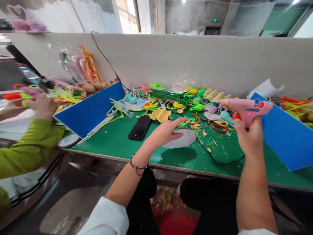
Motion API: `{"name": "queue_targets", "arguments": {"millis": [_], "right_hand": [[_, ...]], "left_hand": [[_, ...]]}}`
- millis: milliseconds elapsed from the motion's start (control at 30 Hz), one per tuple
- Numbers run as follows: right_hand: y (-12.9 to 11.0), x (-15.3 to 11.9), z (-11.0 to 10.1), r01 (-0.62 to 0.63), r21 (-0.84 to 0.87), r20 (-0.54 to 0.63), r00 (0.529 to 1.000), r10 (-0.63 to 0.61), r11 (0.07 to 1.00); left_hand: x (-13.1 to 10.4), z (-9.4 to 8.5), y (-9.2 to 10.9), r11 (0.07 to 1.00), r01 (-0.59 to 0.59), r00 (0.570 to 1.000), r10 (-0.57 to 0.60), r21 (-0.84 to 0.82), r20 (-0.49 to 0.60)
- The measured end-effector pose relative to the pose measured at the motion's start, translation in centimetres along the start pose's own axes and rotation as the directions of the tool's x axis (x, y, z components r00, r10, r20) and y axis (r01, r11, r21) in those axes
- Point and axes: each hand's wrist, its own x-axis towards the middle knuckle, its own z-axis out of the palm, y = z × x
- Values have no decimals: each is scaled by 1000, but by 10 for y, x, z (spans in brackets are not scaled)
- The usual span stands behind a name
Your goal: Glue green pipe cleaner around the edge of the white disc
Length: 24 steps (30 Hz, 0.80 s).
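My right hand (249, 135) is closed round the handle of a pink hot glue gun (241, 107), its nozzle pointing left and a red light glowing on its side. Lower and to the left, my left hand (167, 132) grips a white oval piece (182, 138) above the table. A bright green pipe cleaner (184, 123) also shows at its fingertips, over the oval. Whether the pipe cleaner touches the oval I cannot tell. Behind my left hand lie a crumpled yellowish piece (160, 115) and a black phone (140, 128).
Blue panels (91, 109) stand on either side of the green tabletop (156, 158). Coloured pipe cleaners (171, 94) and red-handled scissors (220, 129) lie towards the back. A black cord (220, 162) crosses the table. At left, a co-worker's green sleeve (31, 145) and hands are busy.
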Motion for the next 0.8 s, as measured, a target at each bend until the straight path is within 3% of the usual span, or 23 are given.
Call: {"name": "queue_targets", "arguments": {"millis": [133, 233, 367, 567, 667, 800], "right_hand": [[-23, 0, 9, -102, 81, 16, 995, 101, 991], [-29, 3, 18, -84, 42, -43, 995, 85, 996], [-26, 4, 29, 4, -38, -34, 999, -5, 999], [-15, -11, 41, 171, -148, 210, 968, -138, 974], [-11, -12, 40, 322, -252, 152, 945, -291, 913], [-9, -9, 28, 481, -446, 101, 865, -491, 755]], "left_hand": [[0, -1, -3, 999, -15, 999, 17, -32, 41], [-3, -4, -7, 999, 12, 999, -10, -44, 43], [-7, -7, -14, 995, 81, 997, -82, -49, -13], [-14, -5, -16, 989, 124, 992, -126, -78, -20], [-14, -1, -14, 986, 143, 989, -146, -81, -38], [-12, 3, -11, 987, 145, 986, -150, -64, -75]]}}
